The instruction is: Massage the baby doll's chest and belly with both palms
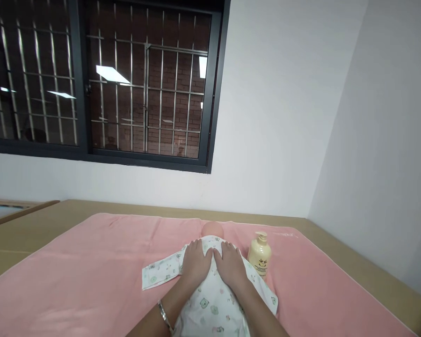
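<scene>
A baby doll lies on a pink mat [119, 267], its smooth round head [212, 229] pointing away from me. It wears a white garment [214, 304] with a small green and pink print, and one sleeve [161, 271] stretches out to the left. Flat on the left side of the doll's upper body rests my left hand [197, 262], open, with a silver bangle on that wrist. My right hand [230, 264] lies open on the right side, its thumb close to the left one. Neither hand grasps anything. The doll's face cannot be seen.
A cream pump bottle [260, 256] stands on the mat just right of the doll. The mat covers a tan surface [91, 206] that meets white walls [273, 107] behind and to the right. A dark-framed barred window [143, 93] is above, and a wooden-edged frame [24, 210] sits far left.
</scene>
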Demonstrator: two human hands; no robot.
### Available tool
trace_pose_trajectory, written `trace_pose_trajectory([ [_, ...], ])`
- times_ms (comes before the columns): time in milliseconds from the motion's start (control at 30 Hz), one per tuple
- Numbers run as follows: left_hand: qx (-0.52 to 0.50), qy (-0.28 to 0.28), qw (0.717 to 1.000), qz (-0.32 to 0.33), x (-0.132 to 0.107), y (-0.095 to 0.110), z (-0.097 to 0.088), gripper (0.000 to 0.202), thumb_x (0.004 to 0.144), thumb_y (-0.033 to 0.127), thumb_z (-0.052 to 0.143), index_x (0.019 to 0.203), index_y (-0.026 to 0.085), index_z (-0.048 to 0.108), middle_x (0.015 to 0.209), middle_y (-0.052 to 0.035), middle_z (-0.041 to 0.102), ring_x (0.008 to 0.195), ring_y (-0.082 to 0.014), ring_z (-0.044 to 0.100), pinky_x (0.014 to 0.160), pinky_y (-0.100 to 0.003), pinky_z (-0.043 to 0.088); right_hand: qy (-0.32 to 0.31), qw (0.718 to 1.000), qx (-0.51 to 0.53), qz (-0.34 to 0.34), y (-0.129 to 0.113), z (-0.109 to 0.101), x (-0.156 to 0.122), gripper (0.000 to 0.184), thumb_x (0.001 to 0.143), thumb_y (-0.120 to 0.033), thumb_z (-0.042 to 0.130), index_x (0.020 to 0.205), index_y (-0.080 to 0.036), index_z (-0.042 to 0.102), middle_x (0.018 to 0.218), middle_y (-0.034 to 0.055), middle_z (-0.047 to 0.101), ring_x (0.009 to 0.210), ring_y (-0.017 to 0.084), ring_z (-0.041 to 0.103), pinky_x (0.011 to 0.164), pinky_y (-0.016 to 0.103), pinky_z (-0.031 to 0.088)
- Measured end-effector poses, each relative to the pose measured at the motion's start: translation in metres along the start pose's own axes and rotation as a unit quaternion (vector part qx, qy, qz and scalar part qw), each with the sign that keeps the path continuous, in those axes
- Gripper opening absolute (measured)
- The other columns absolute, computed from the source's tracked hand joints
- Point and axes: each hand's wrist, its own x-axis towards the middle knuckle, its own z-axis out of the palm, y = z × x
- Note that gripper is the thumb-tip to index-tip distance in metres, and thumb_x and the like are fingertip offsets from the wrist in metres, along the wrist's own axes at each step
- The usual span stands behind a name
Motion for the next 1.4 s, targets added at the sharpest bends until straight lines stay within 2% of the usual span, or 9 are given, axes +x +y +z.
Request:
trace_pose_trajectory([
  [167, 0.001, 0.019, 1.000, -0.006, -0.001, 0.000, 0.003, 0.058, 0.090, 0.045, 0.039, 0.136, 0.010, 0.047, 0.141, -0.0157, 0.050, 0.137, -0.0320, 0.035, 0.113, -0.043, 0.022, 0.003, 1.000, -0.014, -0.022, 0.002, 0.002, 0.002, 0.057, 0.096, -0.046, 0.030, 0.133, -0.010, 0.052, 0.138, 0.0170, 0.052, 0.133, 0.031, 0.040, 0.113, 0.047, 0.019],
  [433, -0.059, 0.046, 0.994, 0.086, -0.001, -0.003, 0.000, 0.036, 0.091, 0.033, 0.040, 0.114, 0.018, 0.063, 0.117, -0.0081, 0.066, 0.113, -0.0241, 0.056, 0.102, -0.038, 0.037, -0.003, 0.995, 0.006, -0.096, -0.002, -0.002, -0.001, 0.050, 0.098, -0.036, 0.024, 0.138, -0.016, 0.048, 0.144, 0.0098, 0.047, 0.136, 0.024, 0.038, 0.113, 0.040, 0.020],
  [633, -0.033, 0.073, 0.996, 0.024, -0.009, 0.001, -0.006, 0.034, 0.088, 0.037, 0.045, 0.108, 0.018, 0.065, 0.111, -0.0098, 0.067, 0.111, -0.0265, 0.057, 0.098, -0.039, 0.039, 0.003, 0.999, -0.032, 0.008, -0.019, -0.012, -0.009, 0.046, 0.095, -0.040, 0.030, 0.118, -0.016, 0.062, 0.120, 0.0142, 0.065, 0.114, 0.027, 0.058, 0.097, 0.036, 0.038],
  [767, -0.011, 0.035, 0.999, 0.020, -0.004, 0.000, -0.005, 0.043, 0.090, 0.040, 0.043, 0.121, 0.016, 0.060, 0.123, -0.0110, 0.063, 0.120, -0.0282, 0.052, 0.105, -0.041, 0.034, -0.007, 1.000, -0.027, -0.003, -0.006, -0.005, 0.002, 0.055, 0.094, -0.046, 0.033, 0.131, -0.010, 0.054, 0.137, 0.0171, 0.053, 0.131, 0.028, 0.044, 0.108, 0.040, 0.028],
  [900, -0.035, 0.037, 0.997, 0.060, -0.001, -0.002, -0.003, 0.043, 0.091, 0.037, 0.041, 0.123, 0.017, 0.060, 0.129, -0.0083, 0.061, 0.127, -0.0266, 0.047, 0.111, -0.040, 0.028, -0.020, 0.998, -0.005, -0.051, 0.004, -0.002, 0.007, 0.052, 0.096, -0.041, 0.030, 0.137, -0.014, 0.048, 0.145, 0.0122, 0.046, 0.137, 0.024, 0.036, 0.112, 0.039, 0.022],
  [1000, -0.053, 0.048, 0.996, 0.051, -0.005, 0.001, -0.005, 0.038, 0.089, 0.035, 0.043, 0.114, 0.017, 0.065, 0.118, -0.0088, 0.066, 0.115, -0.0243, 0.056, 0.103, -0.036, 0.038, -0.015, 0.998, -0.027, -0.049, -0.007, -0.008, -0.001, 0.045, 0.096, -0.036, 0.030, 0.126, -0.016, 0.057, 0.130, 0.0132, 0.059, 0.122, 0.025, 0.052, 0.102, 0.036, 0.034],
  [1133, -0.034, 0.065, 0.997, 0.008, -0.012, 0.006, -0.008, 0.034, 0.089, 0.036, 0.045, 0.107, 0.018, 0.068, 0.112, -0.0094, 0.069, 0.108, -0.0248, 0.059, 0.092, -0.034, 0.044, -0.007, 0.996, -0.081, 0.022, -0.025, -0.014, -0.012, 0.041, 0.097, -0.034, 0.030, 0.106, -0.016, 0.065, 0.106, 0.0156, 0.068, 0.099, 0.027, 0.063, 0.083, 0.036, 0.042],
  [1233, -0.039, 0.057, 0.998, 0.011, -0.010, 0.004, -0.007, 0.037, 0.088, 0.037, 0.046, 0.113, 0.018, 0.066, 0.119, -0.0089, 0.067, 0.113, -0.0249, 0.057, 0.098, -0.035, 0.041, 0.006, 0.998, -0.065, -0.008, -0.020, -0.012, -0.009, 0.040, 0.095, -0.033, 0.033, 0.113, -0.015, 0.063, 0.117, 0.0160, 0.065, 0.110, 0.027, 0.059, 0.093, 0.036, 0.038],
  [1400, -0.077, 0.039, 0.991, 0.099, 0.000, -0.006, -0.004, 0.037, 0.090, 0.033, 0.044, 0.117, 0.019, 0.064, 0.122, -0.0072, 0.066, 0.117, -0.0228, 0.056, 0.106, -0.037, 0.035, -0.020, 0.995, -0.016, -0.095, 0.001, -0.010, 0.004, 0.045, 0.096, -0.030, 0.032, 0.131, -0.014, 0.053, 0.133, 0.0117, 0.057, 0.124, 0.024, 0.049, 0.106, 0.034, 0.027],
])
